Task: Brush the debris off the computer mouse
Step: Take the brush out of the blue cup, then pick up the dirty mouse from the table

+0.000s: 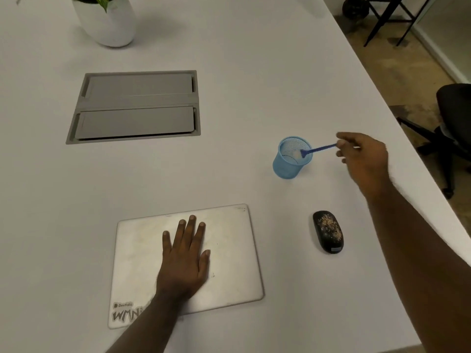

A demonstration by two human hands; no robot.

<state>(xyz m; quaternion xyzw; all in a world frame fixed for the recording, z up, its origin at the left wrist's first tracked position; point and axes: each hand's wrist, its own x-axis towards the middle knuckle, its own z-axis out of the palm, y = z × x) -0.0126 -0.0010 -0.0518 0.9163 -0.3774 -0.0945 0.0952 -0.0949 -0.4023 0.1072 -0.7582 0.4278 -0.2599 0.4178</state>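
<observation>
A black computer mouse (328, 232) lies on the white table at the right, its top sprinkled with tan crumbs. Beyond it stands a blue mesh cup (290, 159). My right hand (364, 156) pinches the end of a small blue brush (317, 149), whose pale bristle head sits inside the cup's mouth. My left hand (184, 256) lies flat, fingers spread, on a closed silver laptop (229, 250) and holds nothing.
A grey recessed cable hatch (135, 107) is set into the table at the back left. A white plant pot (109, 21) stands at the far edge. The table's right edge (407, 138) runs diagonally, with a black office chair (451, 118) beyond it.
</observation>
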